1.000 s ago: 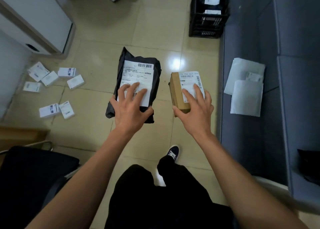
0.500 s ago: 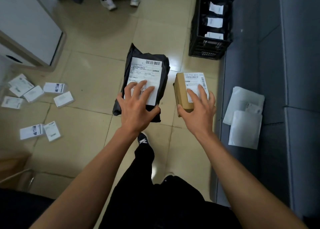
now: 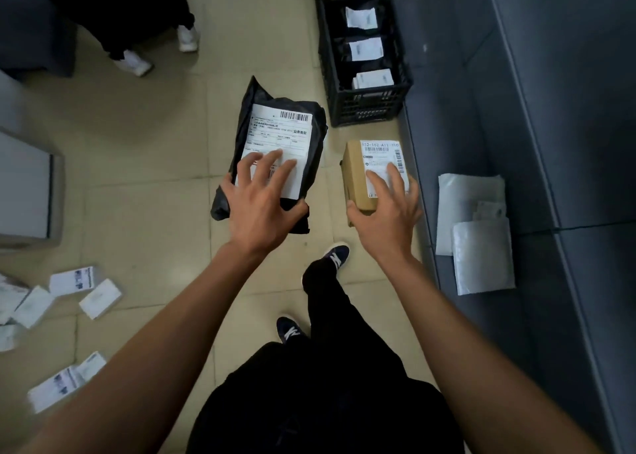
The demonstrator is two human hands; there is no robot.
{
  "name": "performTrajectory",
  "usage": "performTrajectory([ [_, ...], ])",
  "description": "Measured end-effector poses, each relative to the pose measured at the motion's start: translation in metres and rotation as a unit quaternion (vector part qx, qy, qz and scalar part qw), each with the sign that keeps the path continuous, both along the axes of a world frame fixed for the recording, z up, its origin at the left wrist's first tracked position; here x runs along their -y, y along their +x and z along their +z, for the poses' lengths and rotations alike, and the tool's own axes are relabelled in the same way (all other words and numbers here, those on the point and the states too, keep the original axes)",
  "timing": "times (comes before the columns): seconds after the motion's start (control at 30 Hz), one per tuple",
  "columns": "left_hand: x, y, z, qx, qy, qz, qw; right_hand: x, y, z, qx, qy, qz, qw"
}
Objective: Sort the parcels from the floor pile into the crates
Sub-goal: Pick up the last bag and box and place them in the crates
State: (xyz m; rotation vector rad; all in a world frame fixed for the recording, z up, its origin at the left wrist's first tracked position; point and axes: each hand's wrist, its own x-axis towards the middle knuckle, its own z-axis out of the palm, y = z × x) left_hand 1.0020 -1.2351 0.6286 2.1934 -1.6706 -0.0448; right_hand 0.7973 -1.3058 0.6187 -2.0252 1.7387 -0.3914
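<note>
Seen from above, a person in black trousers and dark sneakers [image 3: 335,255] stands on a beige tiled floor [image 3: 144,164]. Small white parcels [image 3: 99,298] lie scattered on the floor at the lower left. The left hand [image 3: 261,202] holds a black poly mailer [image 3: 275,150] with a white shipping label, fingers spread on top and thumb curled under its near edge. The right hand [image 3: 387,209] grips a small brown cardboard box [image 3: 361,175] the same way. To the right, white padded envelopes [image 3: 471,219] rest on a grey sofa [image 3: 550,144]. Just beyond the box, a black plastic crate [image 3: 368,106] holds black mailers. Farther off stands another person's white shoes [image 3: 134,63].
</note>
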Motion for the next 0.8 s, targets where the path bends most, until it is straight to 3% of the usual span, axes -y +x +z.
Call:
performTrajectory([
  [0.43, 0.213, 0.052, 0.01, 0.0, 0.03, -0.036, 0.999, 0.189, 0.064, 0.007, 0.003, 0.0, 0.008, 1.0],
  [0.8, 0.372, 0.156, -0.036, -0.026, 0.075, -0.102, 0.992, 0.315, 0.152, -0.027, -0.007, 0.079, -0.112, 0.991],
])
